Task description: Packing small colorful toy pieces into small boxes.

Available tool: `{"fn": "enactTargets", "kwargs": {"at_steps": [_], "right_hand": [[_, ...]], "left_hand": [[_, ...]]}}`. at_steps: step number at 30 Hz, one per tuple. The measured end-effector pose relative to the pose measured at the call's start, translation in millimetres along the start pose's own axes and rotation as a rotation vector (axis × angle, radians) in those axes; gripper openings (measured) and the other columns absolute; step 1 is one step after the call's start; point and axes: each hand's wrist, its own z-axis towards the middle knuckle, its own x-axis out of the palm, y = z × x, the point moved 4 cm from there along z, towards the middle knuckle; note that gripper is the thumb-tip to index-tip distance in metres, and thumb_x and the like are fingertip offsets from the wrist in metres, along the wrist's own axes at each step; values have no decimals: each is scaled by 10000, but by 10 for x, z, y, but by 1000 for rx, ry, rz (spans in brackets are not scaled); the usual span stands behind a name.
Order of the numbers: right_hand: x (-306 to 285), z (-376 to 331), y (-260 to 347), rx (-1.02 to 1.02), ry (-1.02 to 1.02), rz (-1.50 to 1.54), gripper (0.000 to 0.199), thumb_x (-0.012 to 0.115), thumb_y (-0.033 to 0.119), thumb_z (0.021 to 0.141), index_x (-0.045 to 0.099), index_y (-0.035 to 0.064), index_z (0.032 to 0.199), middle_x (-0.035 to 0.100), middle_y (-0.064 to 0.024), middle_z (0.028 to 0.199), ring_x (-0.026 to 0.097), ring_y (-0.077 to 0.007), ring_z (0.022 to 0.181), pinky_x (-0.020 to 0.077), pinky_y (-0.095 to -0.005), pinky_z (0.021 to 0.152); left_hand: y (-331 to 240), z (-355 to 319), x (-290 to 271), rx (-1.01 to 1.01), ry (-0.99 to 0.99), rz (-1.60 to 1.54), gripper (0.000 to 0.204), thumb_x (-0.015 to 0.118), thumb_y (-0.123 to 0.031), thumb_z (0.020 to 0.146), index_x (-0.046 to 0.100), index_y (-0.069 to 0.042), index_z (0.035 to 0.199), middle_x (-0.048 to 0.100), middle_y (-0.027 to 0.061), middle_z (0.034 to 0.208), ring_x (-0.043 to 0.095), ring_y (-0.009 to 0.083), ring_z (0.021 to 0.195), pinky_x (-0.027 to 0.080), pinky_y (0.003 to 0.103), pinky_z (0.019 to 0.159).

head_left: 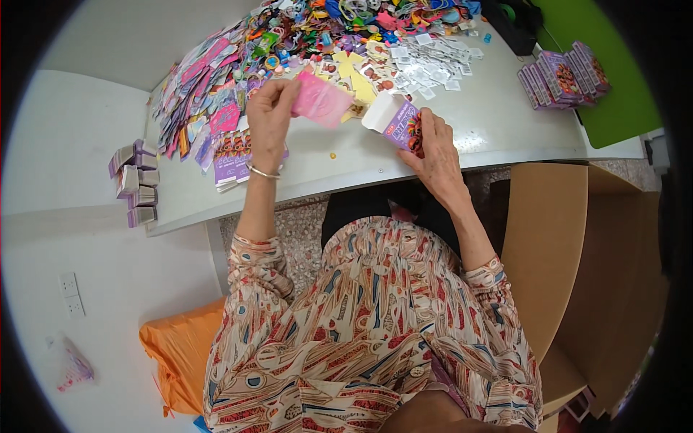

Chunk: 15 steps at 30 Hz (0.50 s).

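A pink plastic packet (323, 101) hangs from the pinched fingers of my left hand (273, 119), above the table's middle. To its right, my right hand (439, 155) grips a small purple and white cardboard box (397, 124) whose white flap end is open and faces the packet. The packet and the box are apart. What lies inside the box cannot be seen. Under and behind my hands are yellow paper pieces (363, 85) and many small white sachets (429, 65). Flat purple printed cards (232, 162) lie beside my left wrist.
Pink and silver packets (191, 86) and a heap of colourful trinkets (296, 32) cover the back of the white table (317, 169). Purple boxes (559, 76) are stacked at right, more boxes (136, 180) at the left edge. A large open carton (545, 245) stands right, an orange bag (184, 346) left.
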Motion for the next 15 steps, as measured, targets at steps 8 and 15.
{"fn": "enactTargets", "kwargs": {"at_steps": [8,15], "right_hand": [[15,-10,91,-41,4,-11,806,771,101,705,326,10,1371,478,-208,1267,463,-399,1149,435,-445,960],[-16,-68,239,-127,0,-59,807,768,63,675,338,1,1356,484,-214,1234,475,-407,1115,453,-446,926]], "left_hand": [[-140,-388,473,117,-59,-175,114,665,-114,901,639,-5,879,586,-27,635,520,12,562,424,189,505],[-49,-532,686,152,154,309,159,689,-150,873,697,8,864,622,-14,709,541,44,606,431,241,540]]}}
